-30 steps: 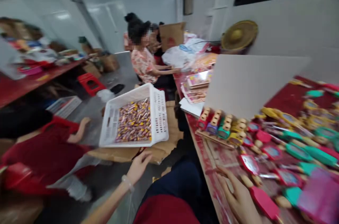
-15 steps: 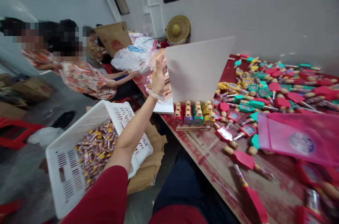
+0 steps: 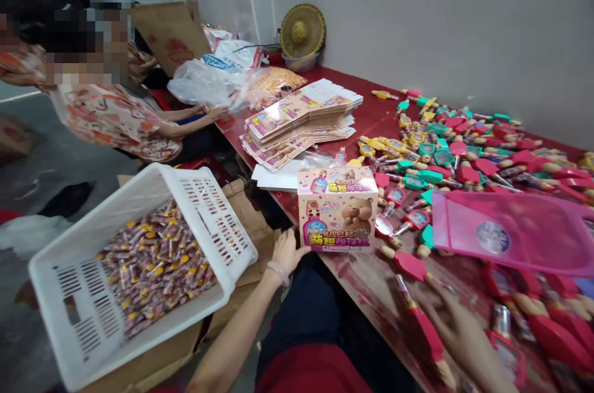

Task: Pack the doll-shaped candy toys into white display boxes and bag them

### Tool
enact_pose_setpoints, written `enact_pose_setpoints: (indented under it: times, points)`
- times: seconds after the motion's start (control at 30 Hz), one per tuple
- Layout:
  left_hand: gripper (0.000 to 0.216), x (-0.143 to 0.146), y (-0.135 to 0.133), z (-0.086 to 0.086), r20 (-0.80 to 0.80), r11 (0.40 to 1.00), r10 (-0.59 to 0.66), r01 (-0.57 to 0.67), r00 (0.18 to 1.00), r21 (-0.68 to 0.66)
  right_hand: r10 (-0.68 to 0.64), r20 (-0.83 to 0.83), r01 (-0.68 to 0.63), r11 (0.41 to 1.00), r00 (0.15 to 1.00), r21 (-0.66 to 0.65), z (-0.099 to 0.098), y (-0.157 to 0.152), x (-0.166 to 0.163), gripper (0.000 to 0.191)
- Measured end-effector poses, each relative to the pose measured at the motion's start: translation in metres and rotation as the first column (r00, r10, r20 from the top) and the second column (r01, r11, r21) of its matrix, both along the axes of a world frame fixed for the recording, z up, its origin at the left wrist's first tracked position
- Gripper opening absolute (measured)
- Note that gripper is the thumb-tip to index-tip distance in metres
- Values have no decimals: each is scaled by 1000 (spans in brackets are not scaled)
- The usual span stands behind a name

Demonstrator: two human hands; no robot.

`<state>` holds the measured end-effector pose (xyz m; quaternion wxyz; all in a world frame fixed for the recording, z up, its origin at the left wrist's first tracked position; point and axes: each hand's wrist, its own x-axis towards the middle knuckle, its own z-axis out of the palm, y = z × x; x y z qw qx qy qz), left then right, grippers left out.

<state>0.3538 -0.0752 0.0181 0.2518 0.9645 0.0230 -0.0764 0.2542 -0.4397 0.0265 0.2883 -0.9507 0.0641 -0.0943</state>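
Observation:
A pink display box (image 3: 337, 220) with a bear picture stands closed at the table's front edge. My left hand (image 3: 285, 252) is at its lower left corner, fingers spread, the thumb tip against or very close to the box; nothing is in the hand. Over the toys on the right is my right hand (image 3: 457, 328), slightly blurred, its fingers stretched out and apart. Just left of it lies a red paddle-shaped candy toy (image 3: 424, 328) with a clear tube and a tan knob. Another red paddle-shaped toy (image 3: 411, 266) lies beyond its fingertips.
Many red, green and yellow toys (image 3: 436, 158) cover the table's right side, with a pink translucent pouch (image 3: 492, 232) on top. Flattened printed cartons (image 3: 297, 114) are stacked behind the box. A white crate (image 3: 51, 294) of wrapped candies stands left. A co-worker (image 3: 116, 114) sits beyond.
The box's raised white lid is now down, showing its printed top and front. My left hand has come down from beside the lid to the box's lower corner. My right hand has entered view.

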Motion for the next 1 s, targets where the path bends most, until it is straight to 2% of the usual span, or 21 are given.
enact_pose_setpoints:
  times: [0.07,0.13,0.17,0.23,0.37,0.43,0.53,0.63,0.7,0.8,1.0]
  points:
    - [25,15,0,-12,38,998,-60,60,997,15,212,-29,-211,977,977,35,-1,22,77,52]
    - [14,32,2,-12,172,999,-41,36,984,34,352,-82,-354,935,932,-1,-3,49,143,39]
    - [14,41,3,-11,236,1000,-18,12,972,24,334,-121,-344,936,935,-73,-5,60,167,28]
    - [15,56,5,-10,323,1000,16,-9,946,-22,269,-144,-293,938,952,-186,-9,76,195,16]
    - [8,77,5,-17,386,997,29,0,922,-76,186,-62,-196,913,981,-357,-25,83,197,21]
    - [6,82,5,-21,392,996,27,8,919,-88,167,-37,-168,904,985,-394,-33,82,193,24]
    - [6,87,9,-24,384,992,28,23,923,-127,143,-27,-143,915,989,-377,-42,79,195,23]
    - [12,90,14,-25,354,984,36,29,935,-176,105,-10,-103,946,994,-308,-47,71,201,21]
    - [19,92,17,-26,328,977,46,26,944,-213,154,-1,-150,955,988,-256,-50,66,206,19]
    - [30,94,19,-27,293,961,17,66,956,-270,255,4,-246,938,967,-244,-53,62,208,18]
    - [28,96,25,-22,248,937,-57,138,967,-322,280,-11,-274,927,960,-256,-51,65,209,16]
